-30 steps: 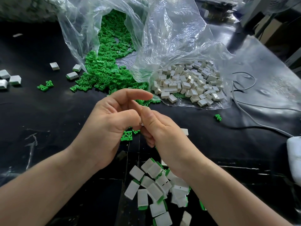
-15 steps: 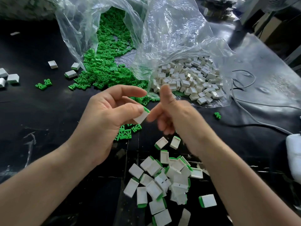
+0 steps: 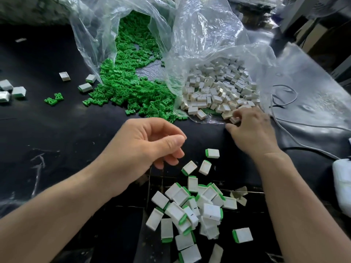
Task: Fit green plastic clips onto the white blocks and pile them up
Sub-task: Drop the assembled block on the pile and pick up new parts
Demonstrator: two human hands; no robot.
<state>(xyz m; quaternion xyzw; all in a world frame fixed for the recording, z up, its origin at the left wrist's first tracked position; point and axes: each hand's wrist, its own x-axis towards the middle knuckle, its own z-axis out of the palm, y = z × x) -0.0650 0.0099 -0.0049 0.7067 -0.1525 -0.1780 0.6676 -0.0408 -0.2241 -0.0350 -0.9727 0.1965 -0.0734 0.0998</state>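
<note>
A heap of green clips [image 3: 133,88] spills from an open clear bag at the back centre. To its right, loose white blocks [image 3: 218,90] lie in a second clear bag. My right hand [image 3: 250,130] reaches to the near edge of that heap, its fingertips touching a white block [image 3: 234,120] while the thumb stays apart. My left hand [image 3: 148,147] hovers over the black table with fingers loosely curled and nothing in them. Several clipped blocks [image 3: 191,211] lie piled near me, and one clipped block [image 3: 212,153] lies apart, just right of my left fingers.
Crumpled clear bag plastic [image 3: 199,35] rises behind both heaps. A few stray blocks [image 3: 13,91] and two green clips [image 3: 54,98] lie at the far left. A grey cable [image 3: 284,92] loops at the right, near a white object [image 3: 341,183] at the right edge.
My left hand let go of the clipped block it held, and that block now lies on the table. My right hand moved away from the left to the white blocks in the bag.
</note>
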